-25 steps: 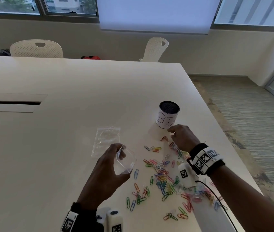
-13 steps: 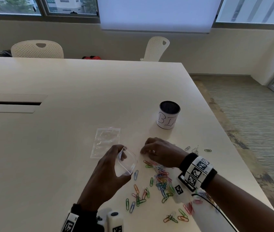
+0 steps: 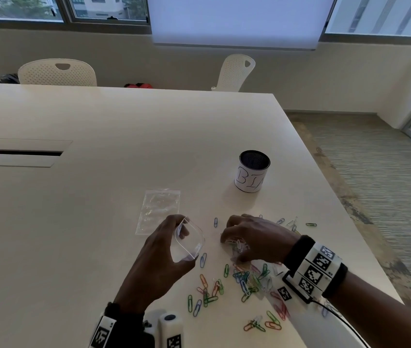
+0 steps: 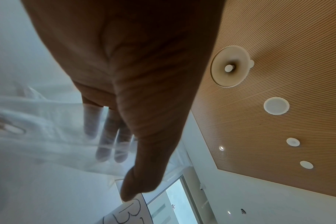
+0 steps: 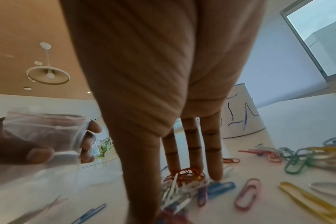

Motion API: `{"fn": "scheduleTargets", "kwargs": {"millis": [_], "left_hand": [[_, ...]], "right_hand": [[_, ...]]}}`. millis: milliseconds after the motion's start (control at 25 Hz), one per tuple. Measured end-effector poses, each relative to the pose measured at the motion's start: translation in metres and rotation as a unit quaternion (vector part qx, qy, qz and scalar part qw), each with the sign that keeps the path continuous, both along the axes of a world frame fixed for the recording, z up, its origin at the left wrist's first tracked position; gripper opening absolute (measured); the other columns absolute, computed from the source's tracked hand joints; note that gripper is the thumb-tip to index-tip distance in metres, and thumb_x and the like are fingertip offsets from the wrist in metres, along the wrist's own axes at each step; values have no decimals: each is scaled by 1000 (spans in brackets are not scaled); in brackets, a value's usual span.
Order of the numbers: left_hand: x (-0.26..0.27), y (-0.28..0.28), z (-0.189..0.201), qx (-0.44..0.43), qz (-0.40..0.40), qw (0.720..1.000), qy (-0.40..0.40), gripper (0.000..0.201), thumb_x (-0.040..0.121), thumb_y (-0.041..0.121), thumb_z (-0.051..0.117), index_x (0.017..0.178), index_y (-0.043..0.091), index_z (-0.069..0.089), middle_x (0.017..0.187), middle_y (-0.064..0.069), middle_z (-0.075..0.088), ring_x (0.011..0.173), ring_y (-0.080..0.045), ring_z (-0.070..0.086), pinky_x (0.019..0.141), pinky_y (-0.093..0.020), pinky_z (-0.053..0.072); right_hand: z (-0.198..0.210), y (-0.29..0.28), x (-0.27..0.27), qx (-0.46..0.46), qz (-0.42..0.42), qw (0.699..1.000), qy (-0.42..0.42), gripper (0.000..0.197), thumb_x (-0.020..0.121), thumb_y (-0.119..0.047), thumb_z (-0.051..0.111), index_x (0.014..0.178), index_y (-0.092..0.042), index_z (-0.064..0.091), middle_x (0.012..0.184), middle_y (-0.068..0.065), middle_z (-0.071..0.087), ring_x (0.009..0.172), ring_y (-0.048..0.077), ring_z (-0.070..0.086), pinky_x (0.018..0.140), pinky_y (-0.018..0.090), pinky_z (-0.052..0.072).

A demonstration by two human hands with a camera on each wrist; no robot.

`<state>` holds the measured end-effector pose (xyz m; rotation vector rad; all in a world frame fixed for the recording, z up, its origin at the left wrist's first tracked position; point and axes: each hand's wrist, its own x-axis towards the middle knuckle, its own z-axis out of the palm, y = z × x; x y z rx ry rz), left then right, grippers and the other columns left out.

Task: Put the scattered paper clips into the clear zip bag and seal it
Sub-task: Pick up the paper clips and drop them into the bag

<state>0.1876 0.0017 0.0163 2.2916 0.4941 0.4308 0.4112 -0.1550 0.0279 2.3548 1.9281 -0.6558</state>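
At 9 o'clock of the pile: left hand (image 3: pixel 160 257) gripping clear zip bag (image 3: pixel 189 241), mouth held open, seemingly empty. Toward 3: right hand (image 3: pixel 254 238) raking a bunch of paper clips (image 3: pixel 244 280) together, fingers straight, thumb closing in. Nearly all clips unbagged, sealing pending.

Office meeting room.
You face a long conference table (image 3: pixel 98 172), perforated white chairs (image 3: pixel 57 72), roller blind (image 3: pixel 237 20), carpet (image 3: pixel 387 172).
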Motion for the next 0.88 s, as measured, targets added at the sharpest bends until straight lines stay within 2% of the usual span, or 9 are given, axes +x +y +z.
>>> {"fn": "scheduleTargets", "kwargs": {"millis": [120, 240, 440, 560, 640, 720, 800, 880], "left_hand": [[1, 0, 0, -4, 0, 1000, 0, 62, 78, 33, 86, 123, 43, 44, 105, 24, 58, 106, 5, 57, 82, -8, 42], [1, 0, 0, -9, 4, 1000, -4, 63, 78, 31, 86, 126, 40, 47, 105, 23, 59, 106, 5, 57, 83, -6, 41], [0, -3, -1, -9, 5, 1000, -10, 62, 78, 29, 86, 125, 41, 46, 105, 23, 59, 105, 4, 58, 84, -8, 41], [-1, -4, -5, -9, 4, 1000, -13, 64, 78, 30, 86, 126, 41, 45, 106, 23, 59, 106, 2, 59, 85, -11, 43], [-2, -5, -6, -10, 8, 1000, -16, 65, 78, 31, 85, 127, 43, 44, 107, 24, 58, 107, 3, 58, 86, -12, 43], [-2, -5, -7, -10, 9, 1000, -19, 64, 78, 33, 85, 126, 44, 44, 107, 24, 58, 108, 2, 58, 87, -11, 43], [-2, -5, -8, -9, 9, 1000, -20, 64, 78, 34, 85, 126, 44, 44, 107, 25, 58, 107, 3, 58, 88, -12, 43], [0, -6, -9, -6, 10, 1000, -19, 66, 78, 32, 85, 127, 44, 43, 108, 25, 57, 106, 4, 57, 90, -16, 46]], "right_hand": [[0, -2, -4, 35, -9, 999, 24, 34, 96, -24, 70, 130, -24, 64, 135, -1, 57, 113, 14, 62, 94, 24, 53], [-3, 1, -7, 59, -28, 998, 23, 18, 101, -15, 62, 116, -19, 70, 124, 2, 62, 101, 15, 67, 80, 17, 52], [-11, 5, -5, 81, -55, 995, 0, 14, 101, -11, 58, 99, -11, 72, 104, 4, 67, 85, 15, 67, 60, 11, 44], [-7, 3, 2, 108, -86, 990, 37, 7, 95, -15, 70, 95, -12, 76, 97, 1, 73, 79, 9, 69, 62, 11, 49], [-1, 0, 6, 129, -134, 976, 109, 7, 91, -14, 76, 96, -10, 79, 91, 0, 77, 74, 8, 73, 66, 13, 57], [8, -3, 7, 162, -186, 948, 204, 8, 87, -10, 80, 95, -6, 81, 85, 5, 81, 73, 15, 78, 73, 22, 64], [22, -4, 2, 193, -213, 913, 291, 13, 85, -7, 82, 98, -4, 81, 88, 9, 82, 79, 22, 80, 80, 32, 66], [38, -3, -9, 215, -205, 889, 350, 17, 86, -8, 80, 102, -4, 80, 93, 8, 82, 85, 21, 80, 83, 33, 65]]}}
